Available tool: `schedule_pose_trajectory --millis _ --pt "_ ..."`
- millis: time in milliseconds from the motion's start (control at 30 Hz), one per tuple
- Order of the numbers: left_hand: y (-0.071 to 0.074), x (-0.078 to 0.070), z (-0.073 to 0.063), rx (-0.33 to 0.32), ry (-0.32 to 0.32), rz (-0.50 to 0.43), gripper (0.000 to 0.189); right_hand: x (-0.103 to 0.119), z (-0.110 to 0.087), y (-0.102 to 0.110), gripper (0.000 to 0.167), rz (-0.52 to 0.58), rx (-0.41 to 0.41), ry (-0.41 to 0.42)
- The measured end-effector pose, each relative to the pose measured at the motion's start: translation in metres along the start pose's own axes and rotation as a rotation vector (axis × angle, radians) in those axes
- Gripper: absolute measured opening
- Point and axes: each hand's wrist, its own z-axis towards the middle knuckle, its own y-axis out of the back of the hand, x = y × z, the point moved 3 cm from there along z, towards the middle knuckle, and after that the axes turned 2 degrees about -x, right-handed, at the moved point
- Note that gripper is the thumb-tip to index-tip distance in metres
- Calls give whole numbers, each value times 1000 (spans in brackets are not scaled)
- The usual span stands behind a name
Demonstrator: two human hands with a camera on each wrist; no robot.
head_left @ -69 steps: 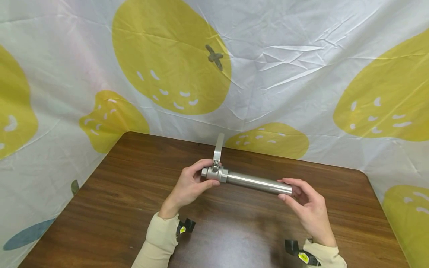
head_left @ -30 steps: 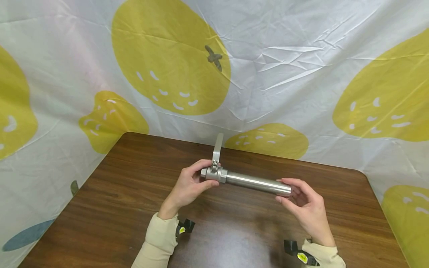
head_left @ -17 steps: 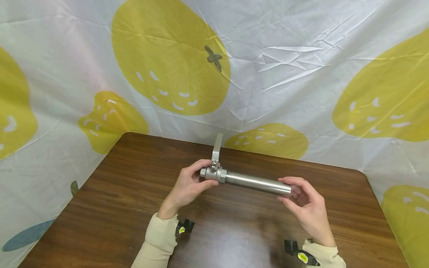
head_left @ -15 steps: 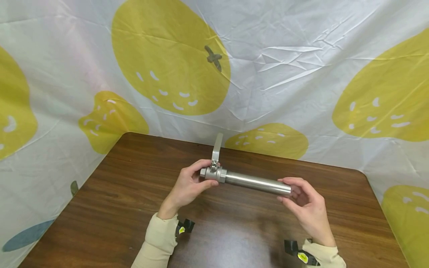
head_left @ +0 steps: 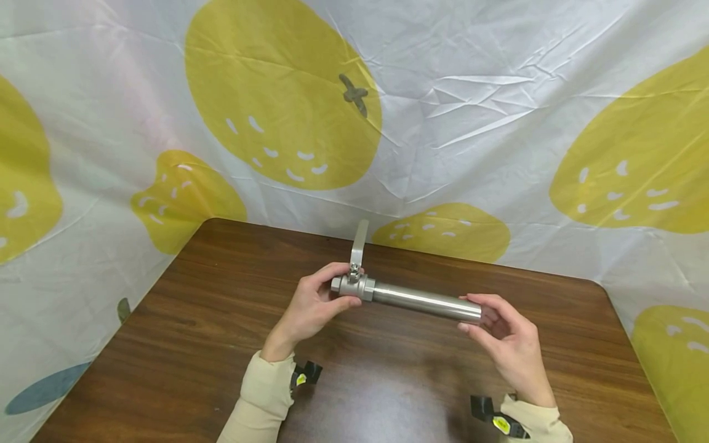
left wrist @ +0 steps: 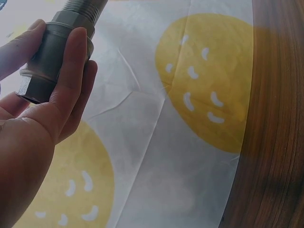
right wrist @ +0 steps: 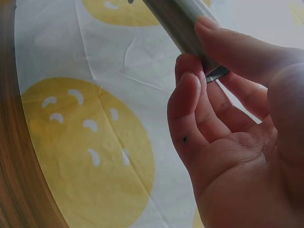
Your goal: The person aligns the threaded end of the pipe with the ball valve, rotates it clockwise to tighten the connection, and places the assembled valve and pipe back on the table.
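My left hand grips a silver ball valve, thumb on the near side and fingers on the far side. The valve's flat lever handle points up and away from me. From the valve's right side runs a smooth steel pipe, sloping slightly down to the right; threads show where it meets the valve in the left wrist view. At the pipe's free end, my right hand pinches it between thumb and fingers. In the right wrist view the open pipe end sits inside the curled fingers.
Beneath the hands lies a dark brown wooden table with rounded far corners. A white cloth with yellow fruit prints hangs behind it and along both sides. Each wrist carries a black strapped camera mount.
Valve and pipe have shifted very slightly left since the earliest frame. My right thumb and fingers have moved a little on the pipe end; the left hand keeps its grip.
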Motion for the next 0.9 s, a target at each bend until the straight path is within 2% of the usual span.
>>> schedule_pose_trajectory --millis 200,467,600,900 --pt "-1 0 0 1 5 -1 47 1 0 1 47 -110 -26 -88" --pt "-1 -1 -1 3 8 1 48 3 0 2 44 -202 -30 -152" --pt "-1 -2 -1 3 10 -3 47 3 0 2 41 -243 -32 -141" --pt "-2 -2 -1 6 8 -10 47 1 0 3 36 -243 -34 -87"
